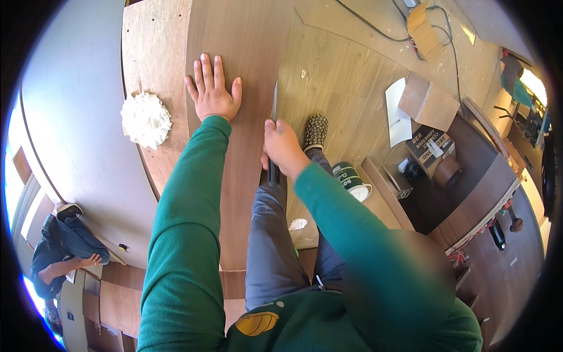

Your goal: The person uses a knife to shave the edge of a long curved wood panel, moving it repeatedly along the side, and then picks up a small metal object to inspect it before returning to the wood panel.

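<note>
Beside veneer strip [246, 117]: right hand [282, 146] fisted around knife [274, 111], blade lengthwise along strip's right edge; left hand [212, 91] spread flat on strip.

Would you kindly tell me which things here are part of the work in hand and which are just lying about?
In use: brown laminate sheet, pressed flat by left hand; blade tool gripped in right hand.

Lying about: white crumpled wad, green tin, cardboard box.
</note>
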